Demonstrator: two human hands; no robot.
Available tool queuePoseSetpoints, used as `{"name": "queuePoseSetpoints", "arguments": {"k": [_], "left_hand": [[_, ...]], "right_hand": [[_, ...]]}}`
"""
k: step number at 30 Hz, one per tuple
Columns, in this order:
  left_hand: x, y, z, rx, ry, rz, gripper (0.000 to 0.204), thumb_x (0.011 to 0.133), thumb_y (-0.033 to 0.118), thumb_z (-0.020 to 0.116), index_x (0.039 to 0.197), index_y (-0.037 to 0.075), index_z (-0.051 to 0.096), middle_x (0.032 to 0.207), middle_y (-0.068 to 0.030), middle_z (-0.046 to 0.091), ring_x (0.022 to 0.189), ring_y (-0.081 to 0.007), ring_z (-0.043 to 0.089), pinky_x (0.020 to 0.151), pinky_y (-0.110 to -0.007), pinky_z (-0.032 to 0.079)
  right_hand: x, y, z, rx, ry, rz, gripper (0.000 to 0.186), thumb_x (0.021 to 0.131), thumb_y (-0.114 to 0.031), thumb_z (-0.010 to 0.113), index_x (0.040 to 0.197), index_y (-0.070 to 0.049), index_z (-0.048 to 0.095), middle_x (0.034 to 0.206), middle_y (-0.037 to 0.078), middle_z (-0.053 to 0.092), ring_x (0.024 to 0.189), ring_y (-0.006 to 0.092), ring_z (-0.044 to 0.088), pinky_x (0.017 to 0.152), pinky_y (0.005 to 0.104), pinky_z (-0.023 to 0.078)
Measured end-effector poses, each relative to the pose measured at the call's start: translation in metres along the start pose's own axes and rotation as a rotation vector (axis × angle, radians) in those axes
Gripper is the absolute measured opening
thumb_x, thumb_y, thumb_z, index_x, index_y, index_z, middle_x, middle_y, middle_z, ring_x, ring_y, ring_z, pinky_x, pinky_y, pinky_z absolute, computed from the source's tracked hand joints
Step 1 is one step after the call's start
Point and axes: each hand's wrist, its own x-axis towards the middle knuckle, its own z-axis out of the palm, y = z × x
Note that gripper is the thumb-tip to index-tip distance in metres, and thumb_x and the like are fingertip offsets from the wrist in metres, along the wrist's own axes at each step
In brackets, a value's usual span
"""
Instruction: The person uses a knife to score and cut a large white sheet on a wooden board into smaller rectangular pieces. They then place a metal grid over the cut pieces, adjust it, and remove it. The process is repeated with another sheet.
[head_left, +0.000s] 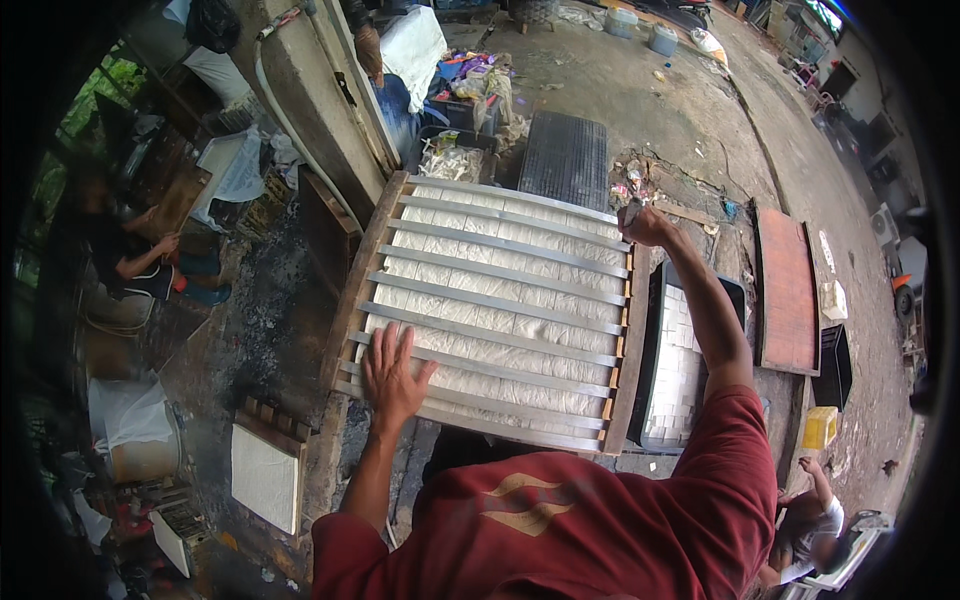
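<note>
A wide white slab (470, 270) with a wrinkled surface, like pressed tofu, lies in front of me on a wooden-sided frame (618, 390). Several flat metal bars (500, 285) run across it from side to side, and thin lines cross the slab between them. My left hand (396, 375) rests palm down near the slab's near left edge, fingers spread over the bars. At the far right corner my right hand (648, 226) is closed around a small greyish thing, mostly hidden by the fingers, beside the end of a bar.
Right of the frame stands a black tray (655, 275) of white blocks (675, 370); beyond it lies a reddish board (787, 290). A concrete pillar (310, 90) rises at the far left. One person (130, 250) sits left holding a board; another (810, 530) is at lower right.
</note>
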Motion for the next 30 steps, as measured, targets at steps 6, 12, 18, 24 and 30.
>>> {"name": "queuePoseSetpoints", "arguments": {"k": [6,12,18,24,30], "left_hand": [[-0.013,-0.007,-0.005,-0.166,0.054,0.012,0.073,0.096,0.051,0.068,0.154,0.009,0.051,0.161,-0.0193,0.043,0.152,-0.0399,0.035,0.122,-0.056,0.028],[-0.012,-0.076,-0.018,-0.311,0.386,-0.358,0.059,0.097,0.037,0.072,0.14,-0.002,0.061,0.138,-0.0253,0.063,0.132,-0.0429,0.057,0.11,-0.048,0.045],[0.024,-0.104,0.003,-0.564,0.421,-0.426,0.054,0.095,0.04,0.074,0.129,-0.001,0.065,0.114,-0.0281,0.072,0.108,-0.0401,0.07,0.094,-0.045,0.054],[0.049,-0.174,-0.015,-0.623,0.438,-0.63,0.051,0.092,0.048,0.077,0.116,0.004,0.067,0.082,-0.011,0.067,0.077,-0.0235,0.066,0.071,-0.042,0.053],[0.034,-0.282,-0.006,-0.539,0.056,-0.75,0.066,0.097,0.055,0.07,0.135,0.002,0.064,0.116,-0.018,0.074,0.107,-0.0279,0.071,0.091,-0.039,0.055]], "right_hand": [[-0.019,-0.03,0.001,-0.015,0.217,-0.014,0.031,0.089,-0.027,0.069,0.089,0.005,0.069,0.079,0.025,0.07,0.072,0.036,0.071,0.066,0.0483,0.051],[-0.185,-0.004,0.085,0.331,0.66,0.179,0.033,0.101,-0.028,0.058,0.083,0.0,0.061,0.062,0.009,0.06,0.058,0.0202,0.062,0.053,0.0381,0.045],[-0.246,-0.008,0.164,1.002,0.52,0.503,0.031,0.103,-0.024,0.06,0.105,0.005,0.072,0.078,0.003,0.062,0.068,0.0135,0.059,0.061,0.03,0.049],[-0.229,-0.132,0.049,1.592,0.464,0.249,0.041,0.11,-0.029,0.053,0.134,0.003,0.061,0.105,0.01,0.069,0.089,0.0197,0.065,0.074,0.0338,0.054],[-0.14,-0.275,0.027,1.696,0.052,-0.275,0.051,0.115,-0.037,0.037,0.142,0.003,0.054,0.131,0.016,0.066,0.128,0.0294,0.061,0.104,0.0427,0.056]]}}
